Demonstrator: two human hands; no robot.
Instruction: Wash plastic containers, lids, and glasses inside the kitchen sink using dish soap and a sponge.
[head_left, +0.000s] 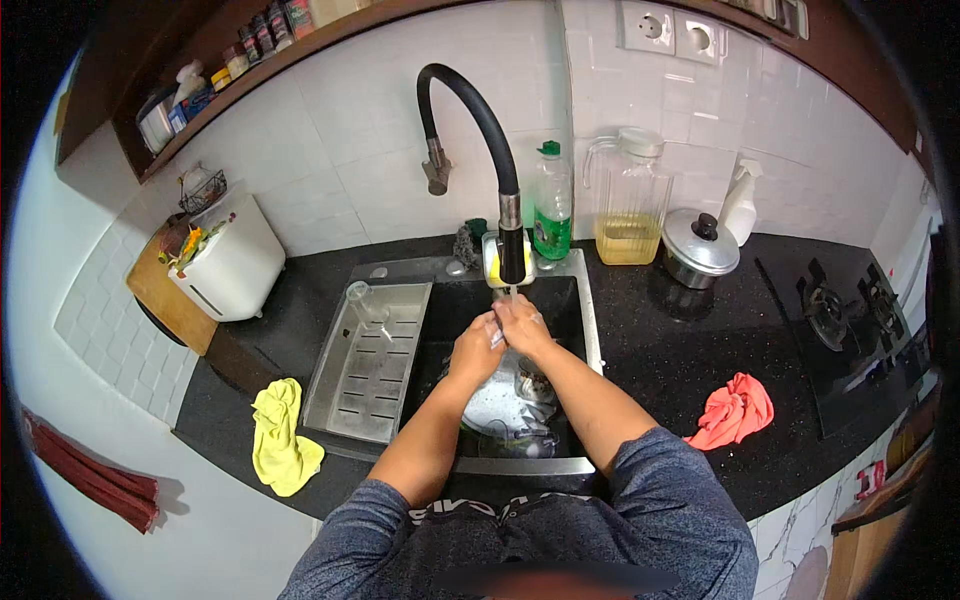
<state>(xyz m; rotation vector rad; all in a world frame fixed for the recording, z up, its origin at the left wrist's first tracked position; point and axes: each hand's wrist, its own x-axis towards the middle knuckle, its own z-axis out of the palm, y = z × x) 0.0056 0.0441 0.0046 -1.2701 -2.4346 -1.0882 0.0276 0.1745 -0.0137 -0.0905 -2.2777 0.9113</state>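
Observation:
Water runs from the black flexible faucet onto my two hands, held together over the black sink basin. My left hand and my right hand close around something small, pale and soapy; the fingers hide most of it. Beneath them in the basin lie a large shiny metal dish, a glass and other dishes, partly covered by my forearms. A clear drinking glass lies tilted in the metal drain tray to the left. Behind the faucet head sits a sponge holder.
A green-liquid bottle, a pitcher, a lidded pot and a spray bottle line the wall. A yellow cloth lies left, a coral cloth right, near the black stove. A white container stands at left.

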